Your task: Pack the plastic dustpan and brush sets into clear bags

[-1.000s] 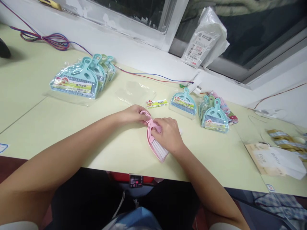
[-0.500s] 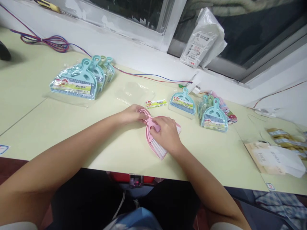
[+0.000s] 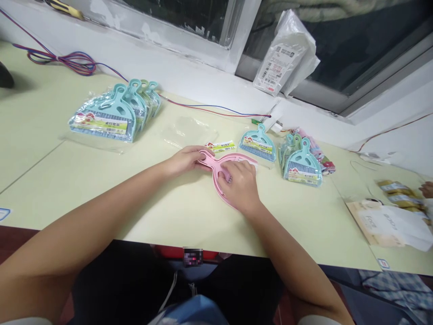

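Observation:
A pink dustpan [image 3: 218, 180] lies over the table in front of me, its handle pointing left. My left hand [image 3: 187, 159] is closed round that handle. My right hand [image 3: 241, 186] curls over the pan's middle, fingers closed on a small pink brush [image 3: 223, 171]. Most of the brush is hidden under this hand. Just behind the handle lies a printed label card [image 3: 221, 146], and a clear plastic bag [image 3: 189, 131] rests flat behind my left hand.
Bagged blue and green dustpan sets stand in a left group [image 3: 117, 108] and a right group [image 3: 302, 164]; a single bagged set [image 3: 260, 143] lies between. Coiled wire [image 3: 76, 62] runs along the wall. Another person's hand [image 3: 426, 189] shows at the right edge, near paper packages [image 3: 382, 223].
The dustpan has turned so its handle points more to the left, and my hands have turned with it. The white bristles have gone from sight. Another person's hand has appeared at far right.

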Demonstrator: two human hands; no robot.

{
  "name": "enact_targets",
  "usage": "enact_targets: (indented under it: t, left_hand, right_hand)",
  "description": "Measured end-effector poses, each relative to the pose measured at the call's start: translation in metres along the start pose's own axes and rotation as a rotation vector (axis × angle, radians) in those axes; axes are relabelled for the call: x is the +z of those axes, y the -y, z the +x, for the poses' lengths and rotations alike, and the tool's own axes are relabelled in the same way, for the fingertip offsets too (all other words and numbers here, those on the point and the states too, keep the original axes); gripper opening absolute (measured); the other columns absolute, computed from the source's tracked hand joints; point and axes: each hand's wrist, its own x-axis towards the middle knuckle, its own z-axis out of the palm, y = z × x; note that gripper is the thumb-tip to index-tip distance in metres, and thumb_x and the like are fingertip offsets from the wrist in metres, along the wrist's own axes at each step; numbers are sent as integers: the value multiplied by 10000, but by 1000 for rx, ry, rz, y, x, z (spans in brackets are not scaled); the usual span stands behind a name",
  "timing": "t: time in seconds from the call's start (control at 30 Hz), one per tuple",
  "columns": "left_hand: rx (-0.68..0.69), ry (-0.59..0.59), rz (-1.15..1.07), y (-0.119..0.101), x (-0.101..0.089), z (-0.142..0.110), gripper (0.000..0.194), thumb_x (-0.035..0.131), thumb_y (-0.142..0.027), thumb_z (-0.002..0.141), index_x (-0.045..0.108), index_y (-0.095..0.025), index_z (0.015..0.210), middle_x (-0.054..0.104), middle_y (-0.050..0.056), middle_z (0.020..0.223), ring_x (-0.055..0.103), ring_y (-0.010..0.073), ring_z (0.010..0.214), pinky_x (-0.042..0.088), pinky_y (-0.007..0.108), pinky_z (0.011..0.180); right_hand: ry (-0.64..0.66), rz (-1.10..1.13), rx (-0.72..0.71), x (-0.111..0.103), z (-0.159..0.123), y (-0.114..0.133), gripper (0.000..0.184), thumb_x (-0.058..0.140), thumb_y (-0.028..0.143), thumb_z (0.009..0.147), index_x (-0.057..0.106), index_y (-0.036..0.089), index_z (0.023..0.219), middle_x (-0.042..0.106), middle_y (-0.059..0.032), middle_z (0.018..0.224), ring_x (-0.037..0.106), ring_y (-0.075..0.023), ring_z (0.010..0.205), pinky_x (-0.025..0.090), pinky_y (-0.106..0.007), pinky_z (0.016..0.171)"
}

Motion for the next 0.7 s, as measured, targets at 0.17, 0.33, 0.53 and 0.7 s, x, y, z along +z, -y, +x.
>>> enact_targets:
  t: [0.17,0.33,0.53,0.7]
  left_hand:
    - [2,-20,1,0,2,-1,178,668,-129,768,755,-91,918,732,101,904,718,220,855,635,415,873]
    - [-17,3,1,-1,3,-2,157,674,-169,817,753,-108,937,713,91,922,719,210,877,639,395,883]
    - [-11,17,108,1,1,1,287,683,-410,912,749,-140,983,686,83,893,722,217,826,624,402,828]
    - [267,-234,566,-8,-20,1,367,553,-486,969,711,-163,1043,727,107,979,662,214,796,539,354,667]
  right_hand:
    - [64,41,26,-4,1,1,249,600,250,945,734,201,1149,791,-85,1011,589,-318,996,415,-453,942]
    - [85,74,24,-4,2,-1,291,591,239,946,741,182,1188,794,-87,1035,592,-325,1017,432,-457,960]
    - [120,107,10,-4,2,-8,325,589,212,930,749,184,1212,798,-73,1090,613,-315,1019,430,-463,998]
    - [142,90,39,-10,4,-11,308,609,218,900,768,199,1163,797,-78,1089,616,-317,994,438,-455,983]
